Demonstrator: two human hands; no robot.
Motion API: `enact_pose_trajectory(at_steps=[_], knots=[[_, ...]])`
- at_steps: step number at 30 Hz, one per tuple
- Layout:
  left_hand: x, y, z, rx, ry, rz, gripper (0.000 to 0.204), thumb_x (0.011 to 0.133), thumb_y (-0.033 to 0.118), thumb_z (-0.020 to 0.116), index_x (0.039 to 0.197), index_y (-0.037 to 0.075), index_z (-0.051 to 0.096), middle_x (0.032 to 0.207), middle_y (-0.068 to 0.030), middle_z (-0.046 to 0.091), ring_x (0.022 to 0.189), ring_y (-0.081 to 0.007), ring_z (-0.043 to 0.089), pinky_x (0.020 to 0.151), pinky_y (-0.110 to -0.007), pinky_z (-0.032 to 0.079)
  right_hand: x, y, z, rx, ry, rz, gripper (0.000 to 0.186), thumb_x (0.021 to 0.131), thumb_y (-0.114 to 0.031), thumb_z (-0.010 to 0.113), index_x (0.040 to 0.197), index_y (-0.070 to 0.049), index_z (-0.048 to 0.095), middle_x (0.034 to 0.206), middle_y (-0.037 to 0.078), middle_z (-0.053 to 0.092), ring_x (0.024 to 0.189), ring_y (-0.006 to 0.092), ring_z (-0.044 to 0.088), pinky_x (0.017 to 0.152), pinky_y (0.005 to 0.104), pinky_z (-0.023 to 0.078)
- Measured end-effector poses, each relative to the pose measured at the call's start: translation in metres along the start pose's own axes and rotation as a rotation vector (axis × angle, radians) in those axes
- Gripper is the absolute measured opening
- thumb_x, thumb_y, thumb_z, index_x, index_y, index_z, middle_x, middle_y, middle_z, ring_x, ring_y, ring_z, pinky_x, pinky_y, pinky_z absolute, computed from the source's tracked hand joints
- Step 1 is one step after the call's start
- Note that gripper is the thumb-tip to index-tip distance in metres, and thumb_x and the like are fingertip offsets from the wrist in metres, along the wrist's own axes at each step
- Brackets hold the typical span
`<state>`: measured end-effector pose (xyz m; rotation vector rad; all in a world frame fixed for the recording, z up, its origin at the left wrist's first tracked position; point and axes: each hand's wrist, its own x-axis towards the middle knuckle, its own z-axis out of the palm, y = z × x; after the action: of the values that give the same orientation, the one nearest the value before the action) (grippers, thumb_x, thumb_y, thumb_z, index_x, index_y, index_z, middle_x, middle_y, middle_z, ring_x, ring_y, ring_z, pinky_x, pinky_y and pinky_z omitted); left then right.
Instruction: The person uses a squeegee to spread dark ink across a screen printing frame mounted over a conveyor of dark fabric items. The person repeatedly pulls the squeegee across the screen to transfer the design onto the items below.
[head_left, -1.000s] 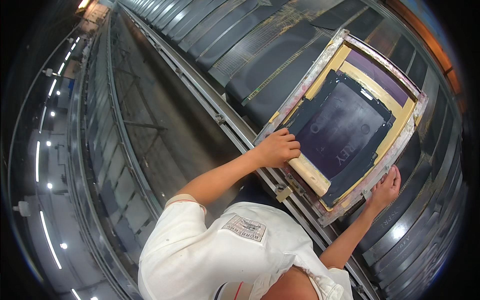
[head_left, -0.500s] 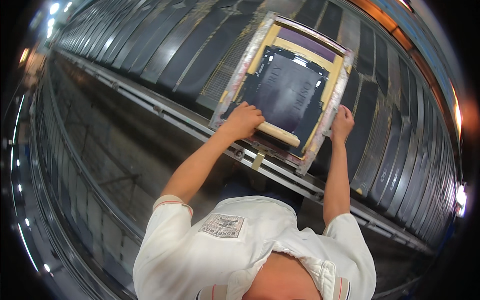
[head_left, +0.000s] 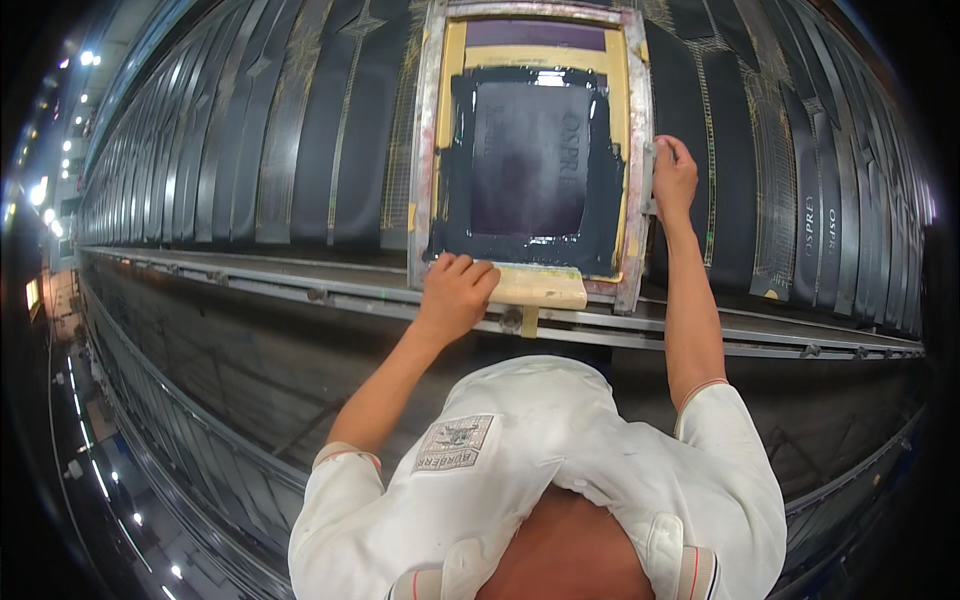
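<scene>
A screen-printing frame [head_left: 637, 250] with yellow-taped inner edges, a band of dark wet ink and a purple-grey stencil area [head_left: 530, 190] with faint lettering lies over dark pieces on the long table. My left hand [head_left: 458, 295] is closed on the left part of a pale wooden squeegee [head_left: 545, 288], which lies across the frame's near end. My right hand [head_left: 676, 180] has its fingers curled on the frame's right side, at a small metal fitting [head_left: 649, 207].
Long rows of dark flat pieces [head_left: 310, 150] cover the table on both sides of the frame. A metal rail [head_left: 750, 330] with fittings runs along the near edge. A dark aisle [head_left: 240, 350] and another railed structure lie below, with ceiling lights at the left rim.
The view has turned, so the frame now stands upright at upper centre and both hands appear higher. Both hands keep their hold; the squeegee now lies level across the frame's near end.
</scene>
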<state>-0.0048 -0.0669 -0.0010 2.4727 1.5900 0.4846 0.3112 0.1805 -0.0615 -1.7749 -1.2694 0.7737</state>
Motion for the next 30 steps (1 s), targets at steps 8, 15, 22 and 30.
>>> enact_pose_trajectory(at_steps=[8,15,22,30], knots=[[0.042,-0.015,0.01,0.06,0.062,0.052,0.039,0.068,0.002,0.07,0.106,0.008,0.069,0.107,-0.003,0.07,0.084,-0.023,0.06,0.076,-0.04,0.041,-0.007,0.02,-0.015,-0.155,-0.131,0.154,0.03,0.098,-0.035,0.063,0.112,-0.012,0.076,0.1,0.017,0.076,0.099,0.0347,0.073,0.089,0.0409,0.054],[0.183,-0.118,0.025,0.095,0.145,0.089,0.035,0.07,0.003,0.074,0.104,0.013,0.071,0.105,-0.0008,0.072,0.087,-0.0236,0.063,0.08,-0.039,0.043,0.019,-0.042,-0.039,-0.607,-0.436,0.007,0.029,0.092,-0.033,0.069,0.109,-0.011,0.078,0.104,0.017,0.075,0.098,0.0364,0.071,0.084,0.0445,0.055],[0.251,-0.151,-0.019,-0.134,-0.078,-0.018,0.021,0.07,0.013,0.084,0.089,0.015,0.077,0.084,-0.0058,0.074,0.078,-0.0304,0.069,0.073,-0.042,0.051,0.059,-0.143,0.012,-0.279,-0.747,-0.674,0.054,0.082,-0.04,0.084,0.119,-0.003,0.071,0.112,0.02,0.073,0.106,0.0389,0.069,0.089,0.0464,0.055],[0.298,-0.176,-0.012,-0.051,-0.184,-0.127,0.031,0.071,0.032,0.089,0.094,0.014,0.08,0.083,-0.0145,0.074,0.081,-0.0383,0.071,0.075,-0.048,0.055,0.112,-0.14,0.087,-0.634,-0.892,-0.56,0.031,0.078,-0.023,0.086,0.1,-0.003,0.077,0.089,0.022,0.075,0.089,0.0411,0.073,0.081,0.0473,0.058]])
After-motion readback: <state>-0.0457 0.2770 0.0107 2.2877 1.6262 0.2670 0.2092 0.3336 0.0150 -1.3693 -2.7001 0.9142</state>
